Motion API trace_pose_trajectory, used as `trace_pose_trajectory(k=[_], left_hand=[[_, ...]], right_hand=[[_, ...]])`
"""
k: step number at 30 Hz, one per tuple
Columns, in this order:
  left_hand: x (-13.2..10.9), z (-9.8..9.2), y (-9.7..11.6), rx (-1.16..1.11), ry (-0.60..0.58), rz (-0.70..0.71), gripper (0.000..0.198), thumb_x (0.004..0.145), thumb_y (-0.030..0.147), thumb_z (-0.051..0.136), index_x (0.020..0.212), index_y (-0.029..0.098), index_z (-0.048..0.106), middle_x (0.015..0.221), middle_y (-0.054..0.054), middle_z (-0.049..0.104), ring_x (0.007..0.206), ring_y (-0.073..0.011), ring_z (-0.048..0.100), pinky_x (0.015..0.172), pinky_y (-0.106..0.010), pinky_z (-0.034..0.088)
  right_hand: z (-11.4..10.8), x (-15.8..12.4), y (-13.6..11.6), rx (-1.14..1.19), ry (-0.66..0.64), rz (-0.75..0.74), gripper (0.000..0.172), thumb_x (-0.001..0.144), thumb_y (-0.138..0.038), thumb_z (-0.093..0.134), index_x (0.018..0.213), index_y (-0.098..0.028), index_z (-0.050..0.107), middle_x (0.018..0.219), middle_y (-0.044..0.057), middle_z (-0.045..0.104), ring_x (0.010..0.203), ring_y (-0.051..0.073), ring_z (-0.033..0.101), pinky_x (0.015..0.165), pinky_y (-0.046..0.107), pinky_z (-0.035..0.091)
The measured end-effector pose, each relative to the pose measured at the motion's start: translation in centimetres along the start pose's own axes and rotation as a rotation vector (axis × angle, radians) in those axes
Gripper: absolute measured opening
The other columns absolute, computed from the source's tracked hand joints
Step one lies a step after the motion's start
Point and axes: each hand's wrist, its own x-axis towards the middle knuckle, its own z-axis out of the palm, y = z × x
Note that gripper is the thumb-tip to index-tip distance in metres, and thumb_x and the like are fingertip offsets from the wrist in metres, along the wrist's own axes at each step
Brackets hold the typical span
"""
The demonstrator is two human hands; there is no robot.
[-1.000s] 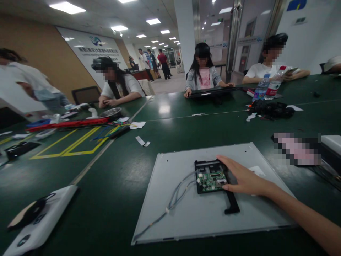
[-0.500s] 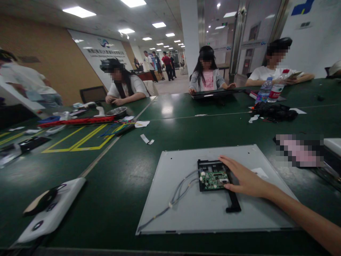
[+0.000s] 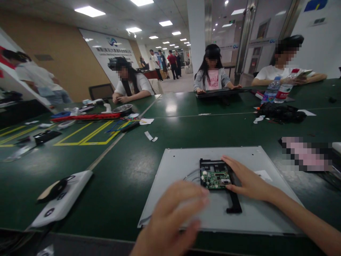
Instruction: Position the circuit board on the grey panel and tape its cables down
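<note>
A grey flat panel lies on the green table, with a black bracket and a green circuit board on it. My right hand rests at the bracket's right side, thumb by the board's right edge and fingers at the top corner, gripping the bracket. My left hand, blurred, hovers over the panel's lower left, fingers apart with nothing seen in them. It hides much of the grey cables that run from the board.
A white device lies at left. Behind it are a red strip and a metal bowl. Bottles and a black bundle sit back right. Several people are beyond the table; one holds a dark panel.
My left hand has come into view from below, over the panel's lower left. My right hand stays on the bracket. The whole view has shifted slightly.
</note>
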Motion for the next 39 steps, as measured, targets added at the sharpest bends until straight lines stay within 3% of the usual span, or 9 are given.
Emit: trace_pose_trajectory(k=[4, 8, 10, 13, 18, 22, 30, 34, 39], left_hand=[[5.9, 0.0, -13.2, 0.229, -0.115, -0.2, 0.028, 0.094, 0.021, 0.049, 0.117, 0.019, 0.065, 0.114, -0.009, 0.067, 0.11, -0.0229, 0.061, 0.1, -0.043, 0.049], [5.4, -0.7, -25.7, 0.432, -0.297, -0.427, 0.042, 0.086, 0.014, 0.049, 0.127, 0.014, 0.059, 0.132, -0.014, 0.059, 0.121, -0.0264, 0.055, 0.107, -0.043, 0.041], [4.4, -0.9, -29.5, 0.459, -0.363, -0.467, 0.048, 0.083, 0.009, 0.048, 0.13, 0.012, 0.058, 0.136, -0.015, 0.055, 0.123, -0.0265, 0.053, 0.108, -0.041, 0.039], [3.7, -1.1, -32.4, 0.516, -0.444, -0.497, 0.047, 0.084, 0.004, 0.041, 0.126, 0.012, 0.059, 0.137, -0.015, 0.056, 0.121, -0.0247, 0.055, 0.106, -0.037, 0.039], [4.8, -1.3, -33.9, 0.54, -0.533, -0.452, 0.029, 0.087, 0.006, 0.044, 0.109, 0.008, 0.063, 0.118, -0.012, 0.066, 0.11, -0.0215, 0.059, 0.1, -0.03, 0.04], [5.5, -1.3, -34.2, 0.548, -0.546, -0.389, 0.024, 0.088, 0.007, 0.042, 0.096, 0.013, 0.064, 0.105, -0.011, 0.069, 0.099, -0.0202, 0.062, 0.093, -0.031, 0.043], [6.2, -0.8, -33.6, 0.652, -0.547, -0.352, 0.024, 0.088, 0.01, 0.042, 0.092, 0.013, 0.065, 0.098, -0.014, 0.068, 0.093, -0.0237, 0.06, 0.086, -0.035, 0.042], [8.6, 1.1, -29.6, 0.716, -0.505, -0.244, 0.025, 0.091, 0.013, 0.041, 0.096, 0.011, 0.066, 0.099, -0.016, 0.066, 0.097, -0.026, 0.059, 0.087, -0.037, 0.041], [12.4, 5.5, -19.0, 0.594, -0.453, -0.056, 0.024, 0.096, 0.016, 0.04, 0.094, 0.013, 0.064, 0.092, -0.011, 0.064, 0.09, -0.0225, 0.059, 0.081, -0.034, 0.043]], right_hand=[[-0.1, -0.1, 0.2, 0.022, -0.001, -0.01, 0.089, 0.086, -0.039, 0.063, 0.157, -0.028, 0.01, 0.162, 0.011, 0.026, 0.145, 0.033, 0.031, 0.117, 0.054, 0.031], [-0.2, 0.0, 0.4, 0.04, -0.003, -0.015, 0.09, 0.086, -0.038, 0.064, 0.157, -0.029, 0.01, 0.162, 0.011, 0.026, 0.145, 0.033, 0.031, 0.116, 0.056, 0.032], [-0.2, 0.0, 0.3, 0.046, 0.001, -0.014, 0.091, 0.085, -0.037, 0.064, 0.157, -0.03, 0.009, 0.162, 0.01, 0.026, 0.145, 0.034, 0.031, 0.116, 0.057, 0.031], [-0.2, 0.1, 0.3, 0.052, -0.003, -0.011, 0.092, 0.085, -0.036, 0.064, 0.157, -0.031, 0.007, 0.162, 0.01, 0.025, 0.146, 0.033, 0.03, 0.117, 0.057, 0.03], [-0.4, 0.1, 0.3, 0.045, -0.033, 0.023, 0.091, 0.087, -0.04, 0.063, 0.157, -0.032, 0.007, 0.163, 0.009, 0.023, 0.147, 0.031, 0.028, 0.117, 0.054, 0.03], [-0.7, 0.3, 0.2, 0.035, -0.077, 0.047, 0.084, 0.087, -0.044, 0.062, 0.156, -0.033, 0.014, 0.164, 0.008, 0.021, 0.146, 0.031, 0.028, 0.117, 0.054, 0.03], [-0.9, 0.4, 0.1, 0.029, -0.094, 0.066, 0.079, 0.087, -0.044, 0.062, 0.155, -0.033, 0.023, 0.164, 0.007, 0.02, 0.147, 0.032, 0.028, 0.117, 0.053, 0.03], [-1.0, 0.5, 0.2, 0.052, -0.075, 0.056, 0.087, 0.086, -0.045, 0.064, 0.157, -0.029, 0.015, 0.163, 0.009, 0.021, 0.147, 0.031, 0.027, 0.118, 0.051, 0.029], [-1.0, 0.6, 0.2, 0.083, -0.041, 0.045, 0.094, 0.085, -0.039, 0.066, 0.158, -0.028, 0.007, 0.162, 0.011, 0.024, 0.146, 0.031, 0.028, 0.118, 0.054, 0.028]])
